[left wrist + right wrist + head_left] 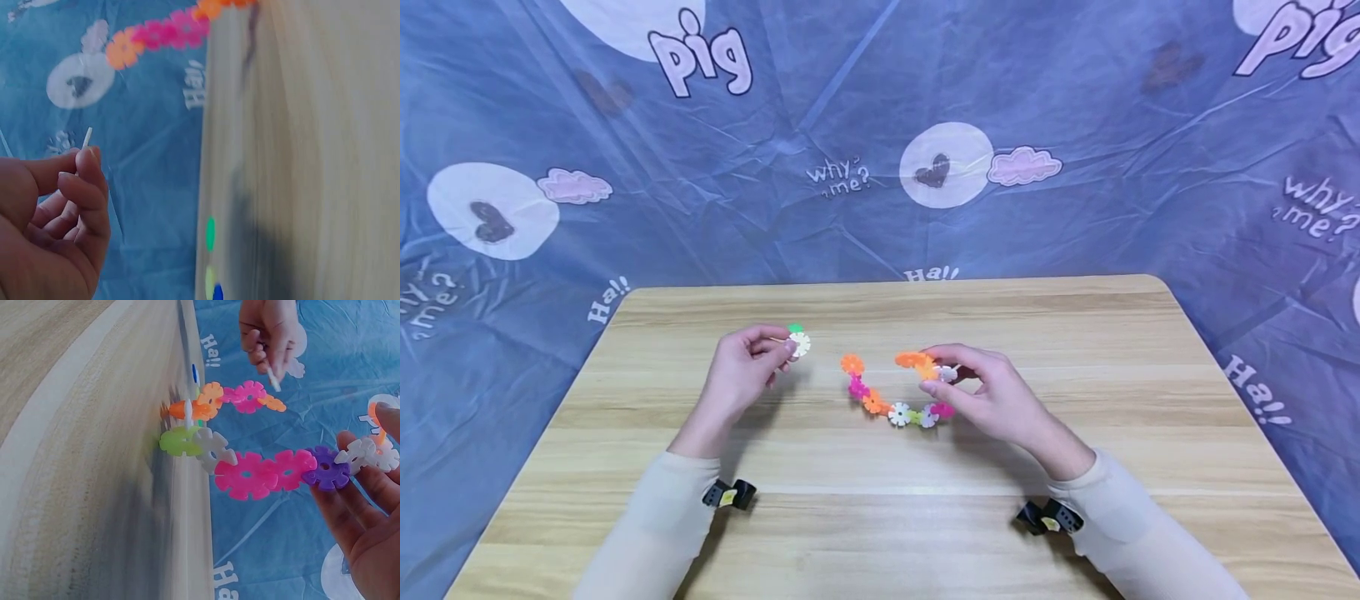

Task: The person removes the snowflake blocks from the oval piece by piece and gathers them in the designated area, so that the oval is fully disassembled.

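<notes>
My left hand (741,367) pinches a single white notched flower disc (801,345) between thumb and fingertips. The disc appears edge-on in the left wrist view. My right hand (992,392) holds one end of a curved chain of interlocked plastic flower discs (900,414), with its thumb and fingers about white and orange pieces. Purple, pink, white and lime discs (181,441) follow along it in the right wrist view. The chain's other end, an orange disc (852,364), points up between the hands. Whether its lowest part touches the table cannot be told.
On the wooden table (880,533), a green disc (210,234) lies beyond my left hand, with yellowish and blue pieces (217,292) near it. A blue printed cloth (850,225) hangs behind the table's far edge.
</notes>
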A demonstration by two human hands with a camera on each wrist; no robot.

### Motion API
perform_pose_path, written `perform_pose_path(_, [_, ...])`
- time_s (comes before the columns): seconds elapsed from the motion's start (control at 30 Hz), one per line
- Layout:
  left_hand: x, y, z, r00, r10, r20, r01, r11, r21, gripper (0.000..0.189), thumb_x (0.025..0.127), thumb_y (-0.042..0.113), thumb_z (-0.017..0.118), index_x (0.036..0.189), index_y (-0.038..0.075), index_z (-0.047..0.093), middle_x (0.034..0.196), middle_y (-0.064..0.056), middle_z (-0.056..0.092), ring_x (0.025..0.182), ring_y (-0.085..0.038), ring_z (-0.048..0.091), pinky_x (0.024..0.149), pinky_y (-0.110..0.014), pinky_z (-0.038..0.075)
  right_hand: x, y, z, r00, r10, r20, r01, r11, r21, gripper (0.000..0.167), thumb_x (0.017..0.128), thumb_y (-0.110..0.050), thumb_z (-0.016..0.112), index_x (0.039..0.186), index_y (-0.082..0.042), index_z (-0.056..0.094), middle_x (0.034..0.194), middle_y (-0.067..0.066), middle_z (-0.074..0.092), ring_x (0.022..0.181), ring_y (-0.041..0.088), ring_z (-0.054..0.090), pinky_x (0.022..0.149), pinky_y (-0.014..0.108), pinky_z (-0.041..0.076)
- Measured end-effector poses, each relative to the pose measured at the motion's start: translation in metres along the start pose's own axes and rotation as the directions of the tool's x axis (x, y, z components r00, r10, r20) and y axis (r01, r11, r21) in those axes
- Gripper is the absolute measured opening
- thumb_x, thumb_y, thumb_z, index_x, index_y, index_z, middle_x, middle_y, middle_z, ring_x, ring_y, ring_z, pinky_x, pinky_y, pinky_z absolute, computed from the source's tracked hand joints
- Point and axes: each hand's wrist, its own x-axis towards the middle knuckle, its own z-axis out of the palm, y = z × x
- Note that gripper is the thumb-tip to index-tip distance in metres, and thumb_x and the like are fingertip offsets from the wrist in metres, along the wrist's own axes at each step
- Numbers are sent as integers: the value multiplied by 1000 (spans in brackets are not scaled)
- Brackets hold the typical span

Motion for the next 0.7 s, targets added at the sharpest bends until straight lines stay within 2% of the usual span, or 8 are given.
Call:
perform_pose_path(0.17, [10, -9, -12, 998, -52, 27, 49, 994, 100, 25, 96, 3, 64, 120, -3, 64, 96, -25, 70, 65, -25, 65, 51, -31, 53, 0, 1, 0, 1000, -21, -3, 21, 1000, 6, 32, 90, -10, 77, 120, -9, 69, 109, -1, 72, 88, 17, 67, 79, 31, 58])
perform_pose_path(0.3, [17, -14, -19, 995, -85, 55, 75, 983, 166, 25, 95, -1, 62, 120, -6, 62, 94, -26, 69, 68, -31, 65, 54, -33, 55, 0, 0, 0, 1000, -26, 1, 26, 1000, 4, 32, 90, -10, 76, 120, -9, 69, 108, -1, 72, 88, 14, 67, 79, 31, 58])
perform_pose_path(0.53, [29, -23, -23, 982, -181, 53, 166, 963, 215, 16, 95, 1, 64, 109, -7, 64, 93, -21, 70, 76, -31, 69, 57, -31, 57, -2, 1, 1, 999, -31, 12, 31, 999, 12, 32, 90, -9, 76, 121, -9, 69, 106, 2, 72, 86, 13, 66, 78, 33, 58])
perform_pose_path(0.7, [36, -28, -26, 978, -205, 44, 188, 948, 256, 13, 95, 2, 64, 105, -7, 65, 88, -19, 70, 71, -25, 69, 56, -30, 57, -2, 1, 1, 999, -47, 8, 47, 999, 11, 33, 90, -8, 76, 121, -9, 68, 105, 0, 72, 85, 13, 66, 78, 32, 58])
